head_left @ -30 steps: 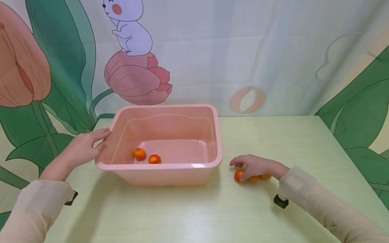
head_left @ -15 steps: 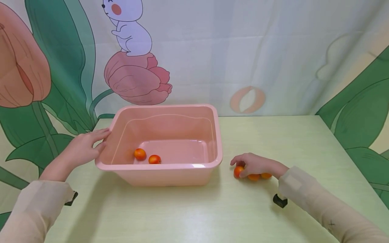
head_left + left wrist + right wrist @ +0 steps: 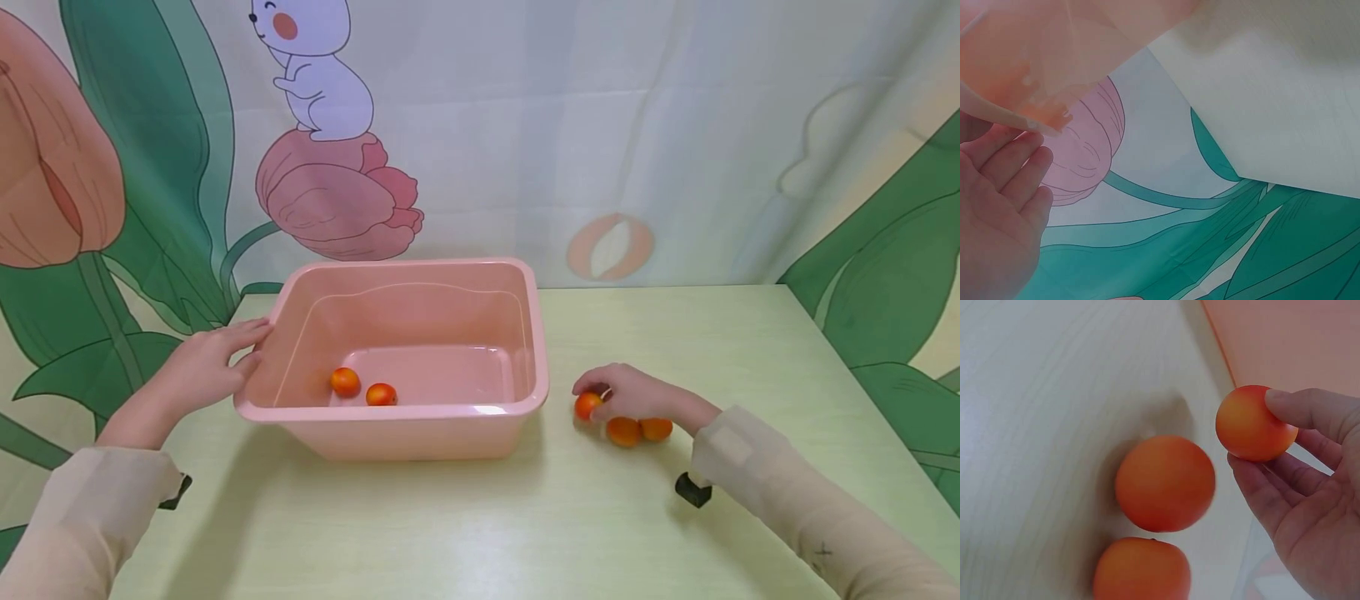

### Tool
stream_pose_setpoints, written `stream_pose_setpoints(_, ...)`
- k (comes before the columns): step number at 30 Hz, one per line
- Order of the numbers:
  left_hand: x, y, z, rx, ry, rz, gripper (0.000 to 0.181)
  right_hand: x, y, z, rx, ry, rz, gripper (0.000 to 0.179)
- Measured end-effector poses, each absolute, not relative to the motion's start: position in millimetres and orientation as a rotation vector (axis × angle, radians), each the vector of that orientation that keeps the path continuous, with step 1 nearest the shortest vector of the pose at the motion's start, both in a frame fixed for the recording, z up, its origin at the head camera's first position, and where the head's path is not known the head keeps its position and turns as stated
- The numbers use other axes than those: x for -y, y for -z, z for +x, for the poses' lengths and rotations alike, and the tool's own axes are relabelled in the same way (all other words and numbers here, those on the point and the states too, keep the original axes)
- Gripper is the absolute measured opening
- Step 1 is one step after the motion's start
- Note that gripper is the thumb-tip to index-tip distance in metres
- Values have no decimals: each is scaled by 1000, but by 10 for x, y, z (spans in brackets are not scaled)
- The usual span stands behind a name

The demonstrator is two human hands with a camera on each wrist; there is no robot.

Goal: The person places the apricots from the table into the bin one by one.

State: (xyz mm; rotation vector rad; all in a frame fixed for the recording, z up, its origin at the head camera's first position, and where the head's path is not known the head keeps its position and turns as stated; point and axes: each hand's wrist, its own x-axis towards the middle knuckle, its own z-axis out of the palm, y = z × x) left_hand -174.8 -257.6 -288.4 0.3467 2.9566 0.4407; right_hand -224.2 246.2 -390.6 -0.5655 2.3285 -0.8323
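Observation:
My right hand (image 3: 632,392) pinches a small orange-red round fruit (image 3: 1249,427) between thumb and fingertips, to the right of a pink plastic tub (image 3: 420,413). Two similar fruits, one (image 3: 623,432) a little left of the other (image 3: 657,429), lie close together below that hand. In the right wrist view, the held fruit stands apart from both. My left hand (image 3: 204,368) rests its extended fingers at the tub's left rim. The left wrist view shows those fingertips (image 3: 1035,139) right at the rim's edge. Inside the tub lie two more fruits, an orange one (image 3: 346,382) and a redder one (image 3: 382,394).
The tub stands on a pale wood-grain table (image 3: 465,525). Behind the table hangs a curtain (image 3: 480,150) printed with tulips, leaves and a white animal. A small black device (image 3: 693,490) is strapped at the right wrist.
My right hand has drawn the pinched fruit slightly away from me, apart from the two beside it, which now show more fully. The left hand and tub stay put.

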Motion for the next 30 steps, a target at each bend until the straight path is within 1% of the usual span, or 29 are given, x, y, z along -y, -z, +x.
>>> stream_pose_setpoints(13,2579,2885,-1748,-2961,-430,353,48,-2539,3670,-2308,-2323,1010,-637,31)
stream_pose_setpoints(23,2582,2896,-1749,-2960,-434,352,48,-2535,3365,-2290,-2330,1076,-612,27)
stream_pose_setpoints(30,2582,2898,-1752,-2955,-445,350,49,-2539,3217,-2366,-2363,1067,-612,26)
